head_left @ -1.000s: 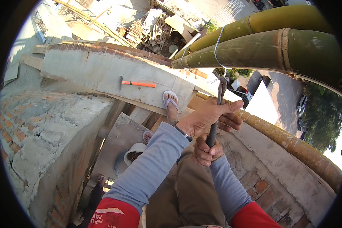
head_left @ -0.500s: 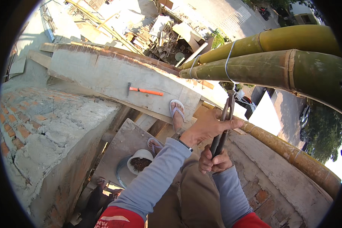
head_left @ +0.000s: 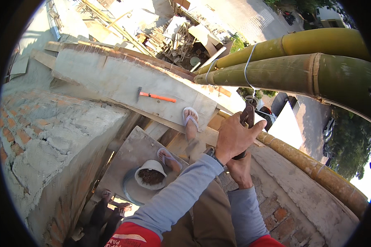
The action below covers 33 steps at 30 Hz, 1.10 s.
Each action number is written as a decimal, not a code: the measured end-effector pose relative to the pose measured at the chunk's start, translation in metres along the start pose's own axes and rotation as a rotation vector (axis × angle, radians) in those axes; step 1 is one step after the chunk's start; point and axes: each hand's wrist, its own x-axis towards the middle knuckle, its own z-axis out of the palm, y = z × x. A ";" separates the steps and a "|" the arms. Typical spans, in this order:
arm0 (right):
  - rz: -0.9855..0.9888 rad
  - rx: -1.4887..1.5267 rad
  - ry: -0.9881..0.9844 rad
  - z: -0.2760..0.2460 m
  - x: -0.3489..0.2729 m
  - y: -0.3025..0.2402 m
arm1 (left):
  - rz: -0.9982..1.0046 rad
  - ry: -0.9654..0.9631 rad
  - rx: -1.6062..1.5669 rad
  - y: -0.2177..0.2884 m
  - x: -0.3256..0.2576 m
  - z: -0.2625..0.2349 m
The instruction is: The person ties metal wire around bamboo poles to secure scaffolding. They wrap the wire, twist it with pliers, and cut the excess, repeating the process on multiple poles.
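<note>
Head view: pincers [head_left: 248, 115] are gripped by the left hand [head_left: 234, 138] and the right hand [head_left: 240, 169] just below it, their jaws at the wire [head_left: 247, 66] binding bamboo poles [head_left: 292, 74] above.

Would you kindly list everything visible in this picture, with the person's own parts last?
bamboo poles: two, green-yellow, upper right, lashed together
wire: one loop, grey, around the poles
pincers: one, dark, gripping the wire's end
hammer: one, orange handle, on the concrete slab
brick wall: one, red and grey, left
bucket: one, white, below, holding dark material
sandals: two, pale, on the feet
left hand: one, on the pincers
right hand: one, on the lower handle
</note>
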 end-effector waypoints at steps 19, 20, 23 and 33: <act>0.246 0.899 -0.728 -0.023 0.013 -0.001 | -0.058 -0.161 -0.193 -0.007 0.001 -0.006; 0.304 0.895 -0.743 -0.026 0.016 0.001 | -0.164 -0.336 -0.429 -0.011 0.000 -0.006; 0.377 0.862 -0.834 -0.026 0.018 -0.005 | -0.462 -0.548 -0.878 -0.022 0.008 0.000; 0.062 0.222 -0.217 0.001 0.010 -0.003 | -0.001 -0.105 -0.181 -0.017 0.003 0.002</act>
